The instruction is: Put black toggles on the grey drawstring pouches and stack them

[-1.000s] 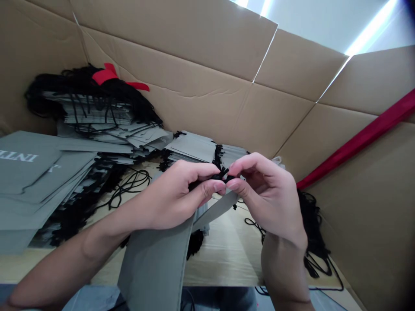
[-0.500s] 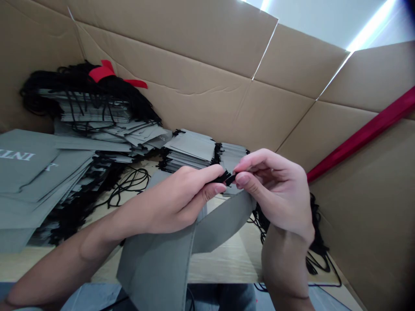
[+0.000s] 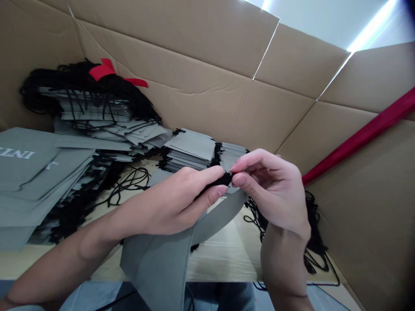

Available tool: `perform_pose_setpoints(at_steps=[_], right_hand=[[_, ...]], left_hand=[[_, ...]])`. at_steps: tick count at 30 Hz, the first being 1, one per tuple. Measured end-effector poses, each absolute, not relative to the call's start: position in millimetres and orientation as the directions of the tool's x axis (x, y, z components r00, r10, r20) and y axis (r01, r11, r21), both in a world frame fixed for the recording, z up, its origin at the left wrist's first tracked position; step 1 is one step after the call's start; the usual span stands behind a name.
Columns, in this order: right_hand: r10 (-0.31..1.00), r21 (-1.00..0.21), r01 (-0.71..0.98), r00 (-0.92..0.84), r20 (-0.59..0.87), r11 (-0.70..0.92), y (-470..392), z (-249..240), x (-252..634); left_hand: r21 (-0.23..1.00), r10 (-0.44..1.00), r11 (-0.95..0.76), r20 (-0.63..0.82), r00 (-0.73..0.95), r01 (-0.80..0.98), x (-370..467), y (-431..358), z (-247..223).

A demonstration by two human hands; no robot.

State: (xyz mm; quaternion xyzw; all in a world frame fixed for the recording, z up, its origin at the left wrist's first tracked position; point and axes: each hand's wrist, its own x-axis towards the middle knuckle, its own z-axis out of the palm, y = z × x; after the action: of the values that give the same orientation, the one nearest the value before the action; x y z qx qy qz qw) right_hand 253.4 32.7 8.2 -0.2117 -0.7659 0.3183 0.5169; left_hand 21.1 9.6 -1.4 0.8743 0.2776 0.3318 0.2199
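My left hand (image 3: 184, 201) pinches a black cord (image 3: 223, 179) between thumb and forefinger. My right hand (image 3: 275, 194) has its thumb and forefinger closed at the cord's other side, so the fingertips of both hands nearly meet. Below them hangs a grey paper bag (image 3: 158, 263), folded flat with one panel bent up toward my right hand. Its upper edge is hidden behind my fingers. How the cord joins the bag cannot be made out.
Flat grey bags with white lettering (image 3: 29, 172) pile up at the left. Behind them, a stack with black cords (image 3: 94, 103) bears a red strip (image 3: 103, 71). More bags (image 3: 193, 144) stand at the back. Loose cords (image 3: 316, 233) lie right. Cardboard walls (image 3: 194, 52) enclose the table (image 3: 227, 263).
My right hand has moved slightly left, closing the gap between the black cord pieces at the fingertips. The bag's bent-up panel has curved and shifted a little left.
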Motion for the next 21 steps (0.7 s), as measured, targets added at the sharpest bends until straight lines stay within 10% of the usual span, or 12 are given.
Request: perform_pose_setpoints(at_steps=[21], right_hand=[[0.393,-0.428,0.105,-0.629,0.670,0.898,37.5,8.3,272.0]], left_hand=[[0.803,0.609,-0.562,0.239,0.756,0.199,12.0,17.7,6.9]])
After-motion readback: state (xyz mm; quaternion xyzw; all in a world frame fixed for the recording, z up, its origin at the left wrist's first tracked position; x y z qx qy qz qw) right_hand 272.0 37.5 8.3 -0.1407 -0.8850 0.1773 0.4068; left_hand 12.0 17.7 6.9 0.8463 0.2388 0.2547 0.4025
